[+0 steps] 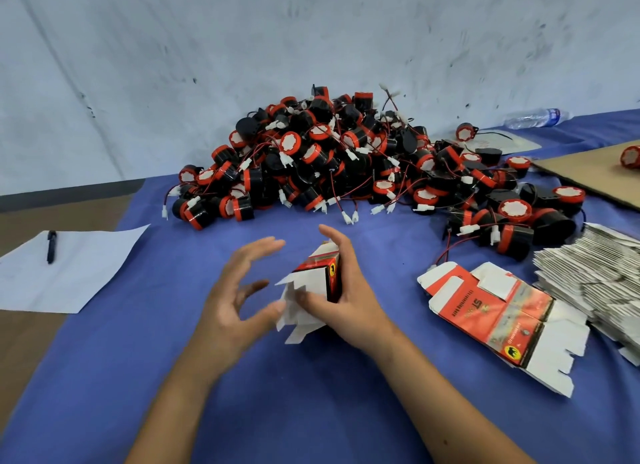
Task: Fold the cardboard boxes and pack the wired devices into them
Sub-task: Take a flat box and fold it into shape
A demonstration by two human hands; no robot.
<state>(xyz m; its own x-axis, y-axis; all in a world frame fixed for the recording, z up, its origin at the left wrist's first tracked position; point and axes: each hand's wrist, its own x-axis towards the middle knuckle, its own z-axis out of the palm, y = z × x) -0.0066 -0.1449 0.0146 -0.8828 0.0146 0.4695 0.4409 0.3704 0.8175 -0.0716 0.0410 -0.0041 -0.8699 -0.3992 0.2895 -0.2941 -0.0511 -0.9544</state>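
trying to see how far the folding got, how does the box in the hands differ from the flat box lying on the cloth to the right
The box in the hands is opened up into a box shape; the flat box lies collapsed on the blue cloth.
The right hand grips the box in the hands, with the left hand open beside its white flaps; nothing touches the flat box.
Both have the same red print, a yellow logo and unfolded white flaps.

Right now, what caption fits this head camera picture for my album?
Right hand holds a half-folded box, left hand open beside it, device pile behind.

Devices (346,159) heaped behind the held box (317,283); flat boxes (588,276) apparently stacked right.
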